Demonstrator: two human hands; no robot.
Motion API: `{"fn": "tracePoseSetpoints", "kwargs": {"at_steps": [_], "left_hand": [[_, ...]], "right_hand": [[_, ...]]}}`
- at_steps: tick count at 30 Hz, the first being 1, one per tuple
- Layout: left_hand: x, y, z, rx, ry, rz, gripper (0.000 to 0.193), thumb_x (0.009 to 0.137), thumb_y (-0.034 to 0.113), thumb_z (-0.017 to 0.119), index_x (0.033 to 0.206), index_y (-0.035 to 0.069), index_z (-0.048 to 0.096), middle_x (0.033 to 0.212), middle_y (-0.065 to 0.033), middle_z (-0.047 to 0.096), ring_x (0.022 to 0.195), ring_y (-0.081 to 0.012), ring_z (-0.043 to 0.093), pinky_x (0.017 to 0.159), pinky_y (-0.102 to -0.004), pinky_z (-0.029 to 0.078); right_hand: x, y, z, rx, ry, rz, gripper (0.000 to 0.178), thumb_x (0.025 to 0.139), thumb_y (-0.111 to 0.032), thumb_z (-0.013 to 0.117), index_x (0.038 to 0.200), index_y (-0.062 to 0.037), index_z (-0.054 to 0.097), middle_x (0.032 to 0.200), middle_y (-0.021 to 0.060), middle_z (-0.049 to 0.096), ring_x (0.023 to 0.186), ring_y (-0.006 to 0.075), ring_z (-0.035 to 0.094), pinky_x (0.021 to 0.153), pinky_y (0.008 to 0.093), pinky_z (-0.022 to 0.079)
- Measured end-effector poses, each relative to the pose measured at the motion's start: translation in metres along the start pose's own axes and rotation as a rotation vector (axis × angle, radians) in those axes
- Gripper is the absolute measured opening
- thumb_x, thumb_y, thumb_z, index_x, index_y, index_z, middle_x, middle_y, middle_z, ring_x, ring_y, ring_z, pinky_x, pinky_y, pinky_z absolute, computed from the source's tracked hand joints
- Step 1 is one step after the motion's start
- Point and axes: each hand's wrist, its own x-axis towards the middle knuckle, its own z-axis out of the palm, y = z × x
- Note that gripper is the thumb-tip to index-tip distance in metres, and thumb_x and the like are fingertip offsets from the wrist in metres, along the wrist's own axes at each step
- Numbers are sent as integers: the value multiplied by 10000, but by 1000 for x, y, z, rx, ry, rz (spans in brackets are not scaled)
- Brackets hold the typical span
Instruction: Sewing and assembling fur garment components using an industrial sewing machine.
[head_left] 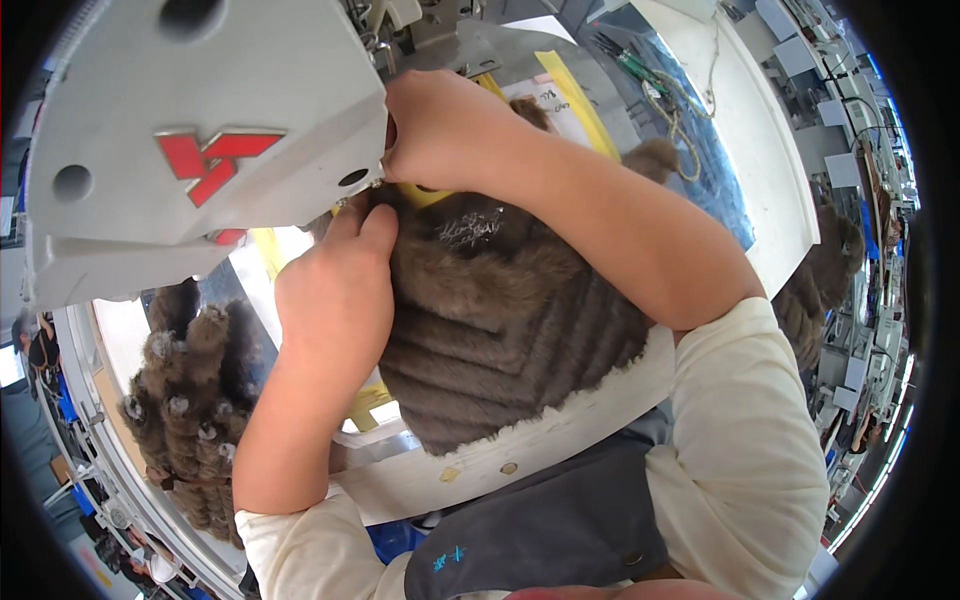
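A brown fur piece (520, 330) with ribbed chevron stripes lies spread under the sewing machine head (290, 90), a grey housing with a red emblem. A dark patch with silvery lettering is on its upper part. My left hand (335, 295) is at the fur's upper left edge, below the machine head, thumb and forefinger close together on the fur. My right hand (440, 130) is curled against the far right side of the head. Its fingertips are hidden behind the housing, so what they touch cannot be seen.
Yellow tape strips (580, 105) and a written paper lie on the machine bed beyond my right arm. Green-handled tweezers (635, 68) and a cord (690, 150) lie on the blue surface. Bundled brown fur pieces (190, 380) are at the left; more fur (815, 290) hangs at the right.
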Motion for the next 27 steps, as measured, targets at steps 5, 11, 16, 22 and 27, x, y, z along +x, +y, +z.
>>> {"fn": "tracePoseSetpoints", "kwargs": {"at_steps": [5,11,16,22,27], "left_hand": [[-4,-1,0,27,-56,-18,239,872,58,587,1108,68,626,1287,-167,695,774,-340,750,614,-418,605],[-4,2,2,-39,-52,-12,293,872,41,574,1163,55,604,1337,-173,670,800,-350,747,646,-410,610],[-4,-2,3,-63,-70,-7,307,892,37,538,1197,50,570,1386,-186,647,840,-374,745,674,-422,620],[-6,-4,5,13,64,70,216,859,54,594,1074,31,585,1170,-185,713,665,-267,735,557,-363,583],[-3,-1,0,-67,-86,-11,260,871,19,552,1129,43,574,1333,-174,670,783,-362,737,652,-409,610]], "right_hand": [[-31,-6,-10,-9,-54,-190,253,777,-153,731,989,-16,748,983,192,745,979,389,708,875,460,566],[-65,15,-12,-33,-139,-505,306,898,-77,621,1191,-33,700,1276,140,695,1130,376,656,960,451,540],[-67,10,-7,-47,-153,-466,342,911,-70,601,1240,-73,694,1313,99,691,1146,355,658,958,448,545],[-63,11,-1,-139,-110,-466,333,910,-77,587,1220,-84,708,1309,68,696,1127,309,674,922,436,557],[-63,3,-6,-201,-137,-447,323,919,-74,531,1179,-49,721,1280,57,712,1117,280,696,908,402,570]]}}
